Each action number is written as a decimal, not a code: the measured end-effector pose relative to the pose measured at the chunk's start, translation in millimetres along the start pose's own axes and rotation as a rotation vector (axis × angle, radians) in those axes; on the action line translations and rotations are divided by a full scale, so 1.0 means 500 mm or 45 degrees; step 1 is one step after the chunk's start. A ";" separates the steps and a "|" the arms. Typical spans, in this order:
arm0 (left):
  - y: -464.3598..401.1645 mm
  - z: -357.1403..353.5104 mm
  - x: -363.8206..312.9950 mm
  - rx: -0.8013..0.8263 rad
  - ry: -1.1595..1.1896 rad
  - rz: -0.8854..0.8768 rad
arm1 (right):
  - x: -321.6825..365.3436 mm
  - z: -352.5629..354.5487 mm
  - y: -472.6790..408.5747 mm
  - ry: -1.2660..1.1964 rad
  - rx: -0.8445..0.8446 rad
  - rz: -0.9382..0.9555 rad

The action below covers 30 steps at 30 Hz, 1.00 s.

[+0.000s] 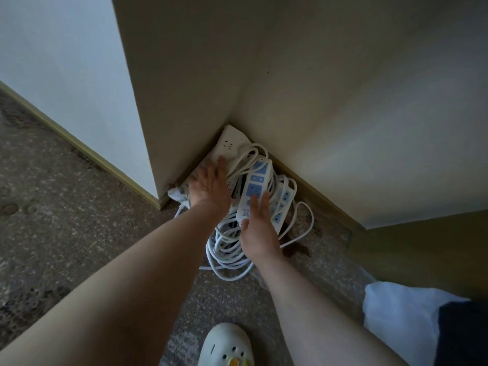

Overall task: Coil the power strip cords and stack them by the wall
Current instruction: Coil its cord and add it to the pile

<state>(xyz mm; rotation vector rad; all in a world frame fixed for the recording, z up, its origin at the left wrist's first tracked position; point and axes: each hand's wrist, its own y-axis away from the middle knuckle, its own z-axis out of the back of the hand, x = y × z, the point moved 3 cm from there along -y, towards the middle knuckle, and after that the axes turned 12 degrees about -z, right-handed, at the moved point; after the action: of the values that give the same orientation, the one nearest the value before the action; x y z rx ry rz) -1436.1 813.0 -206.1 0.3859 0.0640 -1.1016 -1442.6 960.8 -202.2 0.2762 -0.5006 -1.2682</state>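
Observation:
A pile of power strips lies in the corner where two beige walls meet. A plain white power strip leans into the corner. A white strip with blue sockets lies on top of the pile, and another blue-socket strip sits to its right. White cords loop loosely on the carpet in front. My left hand lies flat with straight fingers on the white strip. My right hand presses straight fingers on the near end of the top blue-socket strip.
Beige walls rise behind the pile, with a baseboard along the floor. Patterned carpet spreads to the left. A white shoe shows at the bottom, and white cloth at the lower right.

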 end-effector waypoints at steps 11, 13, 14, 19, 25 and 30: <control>0.092 -0.003 0.030 -0.149 0.275 -0.622 | -0.014 0.005 -0.006 0.018 -0.047 0.002; 0.109 -0.023 0.048 -0.101 0.024 -0.717 | -0.019 0.000 -0.003 0.062 -0.120 0.045; 0.110 -0.033 0.056 -0.061 -0.053 -0.708 | -0.023 -0.005 -0.001 0.092 -0.147 0.060; 0.078 -0.054 0.029 0.016 -0.252 -0.514 | -0.036 -0.029 0.001 0.245 -0.225 0.171; 0.022 -0.038 0.011 -0.021 -0.175 -0.237 | -0.028 -0.048 0.000 0.072 -0.336 0.123; 0.020 -0.055 0.010 0.052 -0.344 -0.319 | -0.014 -0.064 -0.009 0.009 -0.339 0.099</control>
<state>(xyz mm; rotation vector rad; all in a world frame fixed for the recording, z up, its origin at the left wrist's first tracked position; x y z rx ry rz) -1421.2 821.7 -230.3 0.2668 -0.1534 -1.3962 -1431.7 963.8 -233.2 0.0367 -0.3282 -1.2417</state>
